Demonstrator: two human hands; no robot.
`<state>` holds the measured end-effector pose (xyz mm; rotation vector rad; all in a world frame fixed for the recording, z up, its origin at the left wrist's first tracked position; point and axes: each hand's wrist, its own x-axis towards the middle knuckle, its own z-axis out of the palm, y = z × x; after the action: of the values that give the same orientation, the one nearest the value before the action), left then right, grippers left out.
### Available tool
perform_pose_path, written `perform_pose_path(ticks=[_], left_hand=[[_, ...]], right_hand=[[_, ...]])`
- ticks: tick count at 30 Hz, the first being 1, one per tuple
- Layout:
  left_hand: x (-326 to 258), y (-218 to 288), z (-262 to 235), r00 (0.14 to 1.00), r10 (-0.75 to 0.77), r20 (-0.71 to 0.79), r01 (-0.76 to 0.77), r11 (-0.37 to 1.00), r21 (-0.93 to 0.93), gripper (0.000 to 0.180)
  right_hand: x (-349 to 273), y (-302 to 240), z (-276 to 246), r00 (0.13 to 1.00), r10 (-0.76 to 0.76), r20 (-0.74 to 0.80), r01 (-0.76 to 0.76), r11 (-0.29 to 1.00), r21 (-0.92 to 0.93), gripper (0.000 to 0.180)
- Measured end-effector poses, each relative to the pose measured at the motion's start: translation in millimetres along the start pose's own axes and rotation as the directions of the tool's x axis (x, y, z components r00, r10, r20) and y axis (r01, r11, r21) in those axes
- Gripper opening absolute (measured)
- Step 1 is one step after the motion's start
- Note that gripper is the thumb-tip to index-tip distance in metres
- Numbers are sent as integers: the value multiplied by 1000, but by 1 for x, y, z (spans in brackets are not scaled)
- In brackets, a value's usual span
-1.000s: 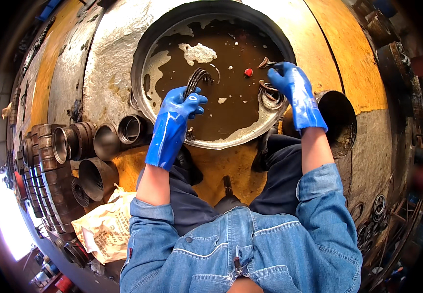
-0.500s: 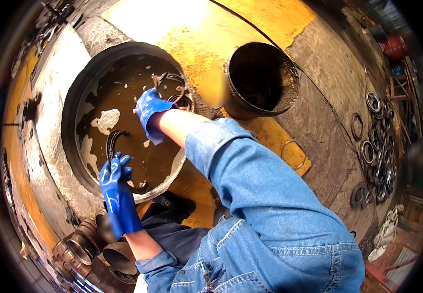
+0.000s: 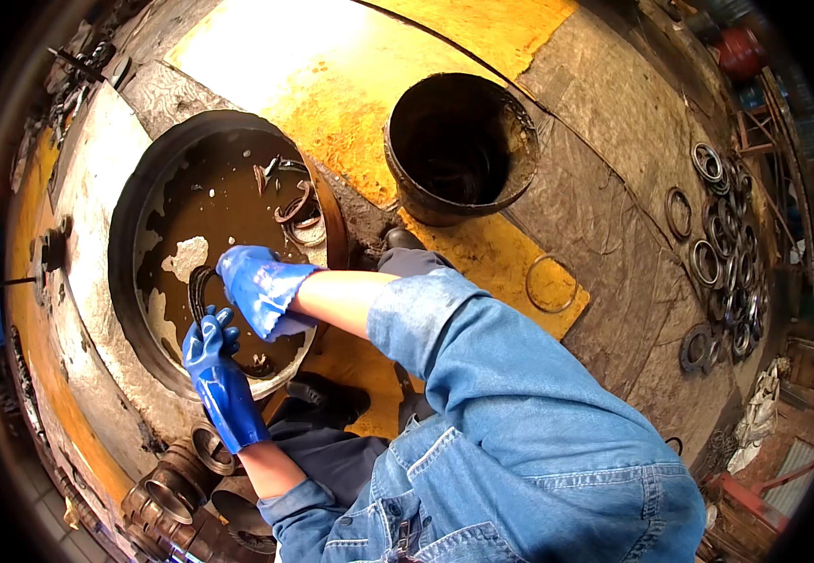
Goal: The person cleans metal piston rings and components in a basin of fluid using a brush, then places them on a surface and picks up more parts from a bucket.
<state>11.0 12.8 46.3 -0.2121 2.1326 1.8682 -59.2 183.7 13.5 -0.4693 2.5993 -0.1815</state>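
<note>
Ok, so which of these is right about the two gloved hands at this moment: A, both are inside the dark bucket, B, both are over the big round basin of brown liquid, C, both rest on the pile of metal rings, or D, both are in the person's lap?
B: the left hand and right hand, both in blue gloves, meet at a dark ring over the brown-filled basin; the bucket stands apart.

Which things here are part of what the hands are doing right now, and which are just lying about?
In hand:
left hand and right hand, both gloved blue, on the dark ring
round basin of brown liquid
rings in the liquid

Lying about:
black bucket
metal rings on the floor
lone ring
metal sleeves
</note>
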Motion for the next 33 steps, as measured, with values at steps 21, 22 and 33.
perform_pose_path(ticks=[21,22,33], left_hand=[[31,-29,-128,970,24,241,189,545,-817,15],[36,-31,-124,965,26,261,205,544,-813,13],[39,-29,-67,864,-71,498,497,273,-823,34]], right_hand=[[-60,46,-6,918,396,-23,-141,380,914,28],[-58,61,7,896,433,-100,-18,261,965,29],[-105,59,-36,853,494,-167,-67,422,904,38]])
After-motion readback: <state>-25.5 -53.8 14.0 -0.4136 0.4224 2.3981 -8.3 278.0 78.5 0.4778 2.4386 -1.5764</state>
